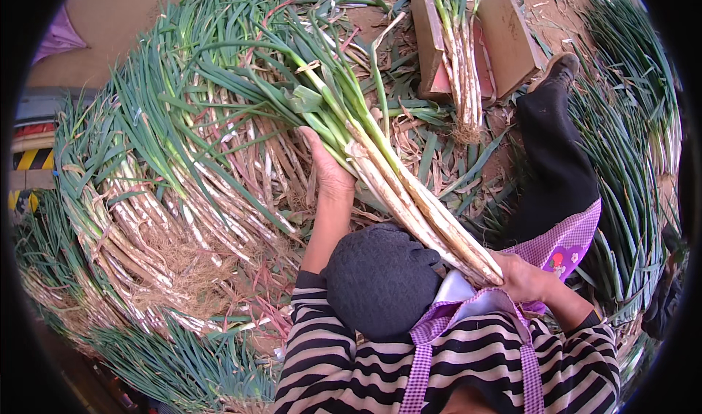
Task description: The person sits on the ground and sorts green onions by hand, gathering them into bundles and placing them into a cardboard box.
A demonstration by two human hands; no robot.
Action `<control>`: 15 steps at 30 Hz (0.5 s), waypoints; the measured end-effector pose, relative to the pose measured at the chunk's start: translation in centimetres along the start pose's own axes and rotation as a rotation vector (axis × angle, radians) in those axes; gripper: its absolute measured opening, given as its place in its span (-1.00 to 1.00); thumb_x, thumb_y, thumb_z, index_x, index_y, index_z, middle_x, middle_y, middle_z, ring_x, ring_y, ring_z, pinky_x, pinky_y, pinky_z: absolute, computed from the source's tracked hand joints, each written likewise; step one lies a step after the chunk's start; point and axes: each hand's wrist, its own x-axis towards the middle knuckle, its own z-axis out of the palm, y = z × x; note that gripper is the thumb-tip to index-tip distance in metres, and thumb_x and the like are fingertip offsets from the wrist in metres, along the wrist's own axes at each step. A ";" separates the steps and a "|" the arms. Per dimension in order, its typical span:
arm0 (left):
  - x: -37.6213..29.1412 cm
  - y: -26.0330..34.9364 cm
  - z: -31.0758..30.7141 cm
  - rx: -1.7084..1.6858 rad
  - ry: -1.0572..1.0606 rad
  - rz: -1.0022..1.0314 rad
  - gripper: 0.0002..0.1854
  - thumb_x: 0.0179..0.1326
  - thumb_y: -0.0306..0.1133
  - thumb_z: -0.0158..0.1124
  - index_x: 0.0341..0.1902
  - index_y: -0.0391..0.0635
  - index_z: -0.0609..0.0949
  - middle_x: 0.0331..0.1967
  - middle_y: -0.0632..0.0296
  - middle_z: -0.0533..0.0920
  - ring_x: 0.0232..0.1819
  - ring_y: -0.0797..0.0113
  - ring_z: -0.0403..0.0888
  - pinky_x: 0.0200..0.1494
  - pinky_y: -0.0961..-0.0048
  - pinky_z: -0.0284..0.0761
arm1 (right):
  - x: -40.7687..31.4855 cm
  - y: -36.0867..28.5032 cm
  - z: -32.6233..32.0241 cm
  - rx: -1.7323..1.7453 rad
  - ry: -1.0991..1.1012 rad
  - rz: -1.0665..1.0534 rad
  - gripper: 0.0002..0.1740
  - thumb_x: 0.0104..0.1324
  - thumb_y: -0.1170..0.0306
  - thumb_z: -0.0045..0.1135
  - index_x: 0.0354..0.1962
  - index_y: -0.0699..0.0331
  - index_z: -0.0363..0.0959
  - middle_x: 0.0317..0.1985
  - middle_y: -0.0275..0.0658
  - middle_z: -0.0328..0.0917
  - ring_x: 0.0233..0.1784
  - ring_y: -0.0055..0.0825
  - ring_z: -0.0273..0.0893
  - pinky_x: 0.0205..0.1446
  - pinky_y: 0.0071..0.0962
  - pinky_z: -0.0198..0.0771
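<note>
A bunch of long green onions point(414, 186) lies diagonally before me, green tops toward the upper left and white ends toward my lap. My left hand point(333, 164) grips it from below where the leaves turn pale, thumb up along the near side; the other fingers are hidden behind the stalks. At the lower end, my right hand point(515, 277) is closed around the white butts, its fingertips mostly out of sight. Some outer skin on the stalks looks brown and loose.
Large heaps of green onions with roots point(181, 194) spread to the left, with more onions point(614, 194) at right. Ahead, a wooden-sided stand point(507, 35) holds an upright-lying bundle point(466, 79). Peelings and leaves point(433, 161) litter the ground. My shoe point(559, 71) rests beside the stand.
</note>
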 end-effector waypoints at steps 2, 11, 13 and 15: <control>1.0 1.0 2.3 0.050 -0.111 0.062 0.00 0.00 0.45 -0.03 0.30 -0.14 0.24 0.22 -0.02 0.35 0.17 0.01 0.38 0.23 0.13 0.37 | -0.2 0.1 -0.2 -0.017 0.115 -0.082 -0.32 0.12 0.53 0.14 0.22 0.29 0.13 0.12 0.01 0.34 0.14 -0.03 0.35 0.22 -0.30 0.27; 19.2 3.0 21.5 0.506 -0.386 0.236 -0.02 0.00 0.23 0.26 0.35 -0.16 0.15 0.24 -0.02 0.32 0.25 -0.01 0.29 0.35 0.03 0.16 | 6.5 4.9 -10.7 0.838 0.259 -0.238 -0.32 0.10 0.50 0.23 0.17 0.35 0.16 -0.06 -0.28 0.45 -0.05 -0.60 0.37 0.09 -0.53 0.31; 24.8 0.1 23.6 0.761 -0.336 -0.004 -0.07 0.03 0.16 0.28 0.32 -0.23 0.19 0.21 -0.05 0.35 0.21 0.04 0.36 0.25 0.07 0.32 | 10.1 8.9 -14.1 0.830 0.442 -0.338 -0.29 0.04 0.37 0.32 0.13 0.37 0.22 -0.03 -0.30 0.44 0.00 -0.58 0.37 0.15 -0.54 0.26; 27.0 -2.2 22.5 1.472 -0.278 0.200 -0.18 0.10 0.07 0.27 0.26 -0.27 0.25 0.12 -0.06 0.43 -0.03 0.19 0.54 -0.06 0.25 0.49 | 13.4 13.4 -17.0 0.889 0.572 -0.326 -0.27 0.03 0.38 0.34 0.14 0.37 0.21 -0.01 -0.26 0.45 0.03 -0.56 0.40 0.14 -0.52 0.30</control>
